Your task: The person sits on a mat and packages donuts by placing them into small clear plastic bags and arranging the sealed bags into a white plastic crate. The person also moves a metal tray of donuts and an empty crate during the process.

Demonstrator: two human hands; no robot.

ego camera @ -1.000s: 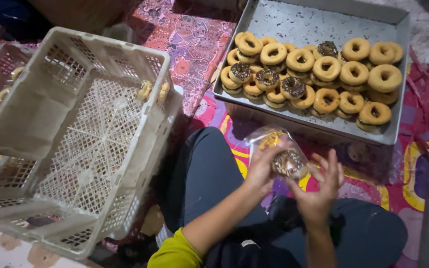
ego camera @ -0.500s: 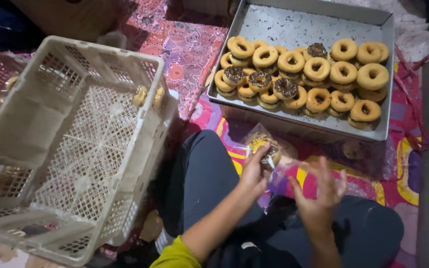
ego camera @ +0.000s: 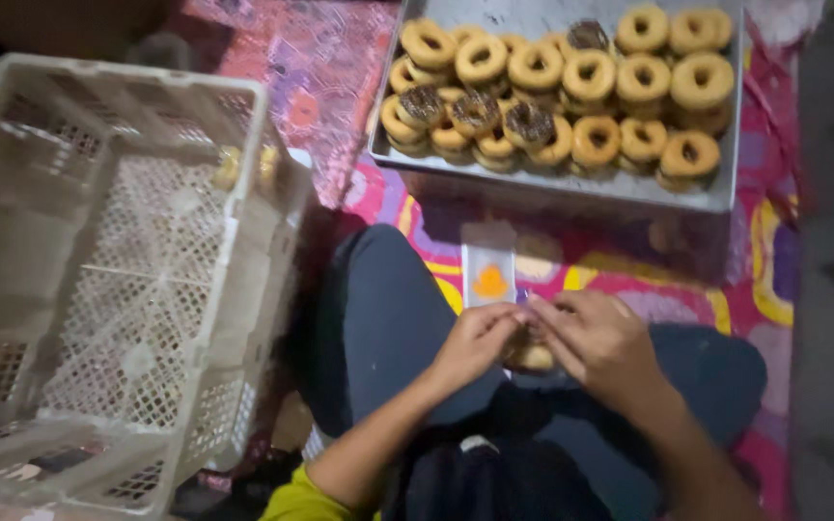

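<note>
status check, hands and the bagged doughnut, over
Left hand and right hand both pinching the clear bag shut over a doughnut. Nothing in the way.

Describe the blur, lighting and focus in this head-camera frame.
Head view: motion blur smears everything, worst on the white crate at left; the doughnuts on the metal tray are brightest and clearest; the left hand and right hand are soft, holding a clear packet; the right edge falls into dim grey shadow.

The scene is dim and warm-toned, brightest over the far tray of doughnuts (ego camera: 571, 183). Motion blur softens everything, most of all the white crate (ego camera: 118, 289) at left. Deep shadow fills the right edge and the near lap.
</note>
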